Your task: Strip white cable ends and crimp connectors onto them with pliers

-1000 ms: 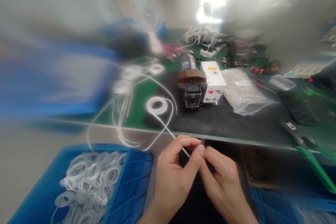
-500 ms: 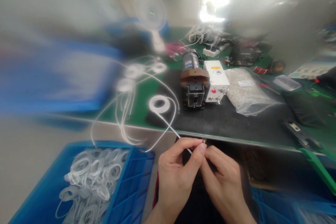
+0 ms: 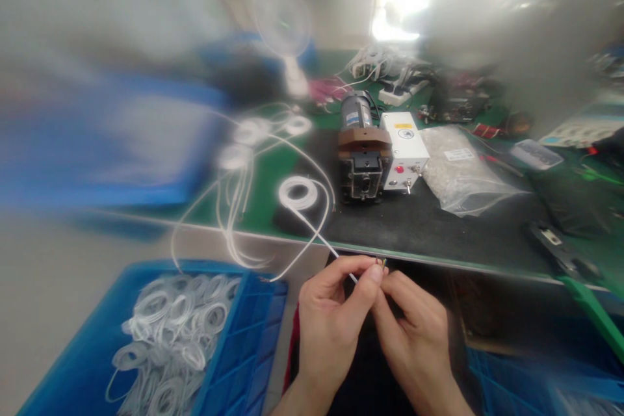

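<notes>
Grip: the left hand (image 3: 331, 322) pinches a white cable (image 3: 320, 242) tightly between thumb and forefinger, just short of its end. The right hand (image 3: 414, 331) closes its fingertips on that same end, touching the left thumb.
Cable's place: it is held in front of the table edge, below the tabletop. From the fingers it runs up and left over the edge to a coil (image 3: 298, 194) lying flat on the table.
Table (image 3: 263, 198): green top, with a pale front edge running across the view.
Blue crate (image 3: 244, 344): low on the left, below the table and just beside the left wrist. It is filled with many small white cable coils (image 3: 170, 338).
Black mat (image 3: 414, 224): it lies on the table straight ahead of the hands.
Plastic bag (image 3: 458, 172): clear, lying on the mat to the right of the machine. What is inside it is too blurred to tell.
Machine (image 3: 363, 166): dark body with a motor at the back, standing on the mat just right of the coil.
Control box (image 3: 404, 146): white with a red button, touching the machine's right side.
Cable tip (image 3: 383, 263): short bared wires stick up just above the left thumb.
</notes>
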Action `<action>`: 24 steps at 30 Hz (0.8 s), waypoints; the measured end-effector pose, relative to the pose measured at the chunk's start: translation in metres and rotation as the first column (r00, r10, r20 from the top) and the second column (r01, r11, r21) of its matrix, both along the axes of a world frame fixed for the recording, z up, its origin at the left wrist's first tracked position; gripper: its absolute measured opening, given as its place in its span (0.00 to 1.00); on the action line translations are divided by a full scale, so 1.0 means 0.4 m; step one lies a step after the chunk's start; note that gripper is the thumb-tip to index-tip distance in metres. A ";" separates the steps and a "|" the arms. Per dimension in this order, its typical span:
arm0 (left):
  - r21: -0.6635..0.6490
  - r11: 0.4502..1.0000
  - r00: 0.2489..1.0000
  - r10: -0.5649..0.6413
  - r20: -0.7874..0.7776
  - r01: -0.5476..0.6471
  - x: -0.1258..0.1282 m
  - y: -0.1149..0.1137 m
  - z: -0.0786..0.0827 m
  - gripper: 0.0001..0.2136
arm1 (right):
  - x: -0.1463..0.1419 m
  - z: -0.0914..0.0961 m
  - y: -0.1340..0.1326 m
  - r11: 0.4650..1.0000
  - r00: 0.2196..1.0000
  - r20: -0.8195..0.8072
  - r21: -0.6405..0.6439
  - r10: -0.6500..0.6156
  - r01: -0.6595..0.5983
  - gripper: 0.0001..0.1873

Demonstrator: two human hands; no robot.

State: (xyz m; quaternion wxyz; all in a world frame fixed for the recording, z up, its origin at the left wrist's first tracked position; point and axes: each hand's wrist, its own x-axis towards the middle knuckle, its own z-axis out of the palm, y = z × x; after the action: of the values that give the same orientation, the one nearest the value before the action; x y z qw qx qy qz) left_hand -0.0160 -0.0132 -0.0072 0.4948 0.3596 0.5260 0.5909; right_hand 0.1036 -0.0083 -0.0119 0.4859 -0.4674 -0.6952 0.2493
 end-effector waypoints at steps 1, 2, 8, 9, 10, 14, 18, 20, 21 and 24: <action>-0.010 1.000 1.000 0.000 0.025 0.001 0.001 0.001 0.000 0.05 | 0.000 -0.001 -0.001 1.000 1.000 0.000 0.005 -0.003 0.003 0.17; -0.019 1.000 0.999 -0.003 0.049 0.003 0.002 0.002 0.001 0.05 | 0.000 -0.002 -0.001 1.000 1.000 -0.001 0.006 -0.003 0.003 0.16; -0.105 0.991 0.951 -0.051 0.305 0.087 0.017 0.009 0.009 0.08 | -0.007 -0.008 0.001 1.000 0.999 -0.053 0.011 -0.006 0.006 0.13; -0.122 0.987 0.937 -0.056 0.344 0.104 0.021 0.008 0.011 0.09 | -0.009 -0.009 0.001 1.000 0.998 -0.068 0.008 -0.002 0.002 0.12; -0.135 0.984 0.928 -0.058 0.368 0.115 0.025 0.006 0.011 0.10 | -0.010 -0.010 0.002 1.000 0.997 -0.083 0.000 0.003 -0.003 0.12; -0.140 0.986 0.924 -0.033 0.381 0.093 0.037 -0.005 0.006 0.12 | -0.012 -0.011 0.001 0.999 0.992 -0.123 -0.043 0.006 -0.011 0.11; -0.119 0.990 0.928 -0.022 0.371 0.071 0.043 -0.013 0.000 0.09 | -0.010 -0.009 -0.001 0.995 0.990 -0.143 -0.090 0.018 -0.032 0.12; -0.106 0.993 0.922 -0.014 0.387 0.059 0.047 -0.016 0.000 0.07 | -0.009 -0.010 -0.002 0.993 0.990 -0.142 -0.114 0.024 -0.041 0.12; -0.103 0.993 0.915 -0.011 0.403 0.058 0.049 -0.017 0.000 0.07 | -0.008 -0.011 -0.002 0.991 0.990 -0.142 -0.126 0.027 -0.045 0.12; -0.106 0.992 0.896 -0.010 0.444 0.064 0.052 -0.018 -0.002 0.07 | -0.005 -0.016 -0.004 0.986 0.987 -0.153 -0.153 0.042 -0.065 0.12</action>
State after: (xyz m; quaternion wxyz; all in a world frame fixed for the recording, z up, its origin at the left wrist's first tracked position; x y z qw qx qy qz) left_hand 0.0049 -0.0205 -0.0081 0.6329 0.1959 0.4267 0.6156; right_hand 0.1015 -0.0098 -0.0183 0.4912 -0.4654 -0.6474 0.3507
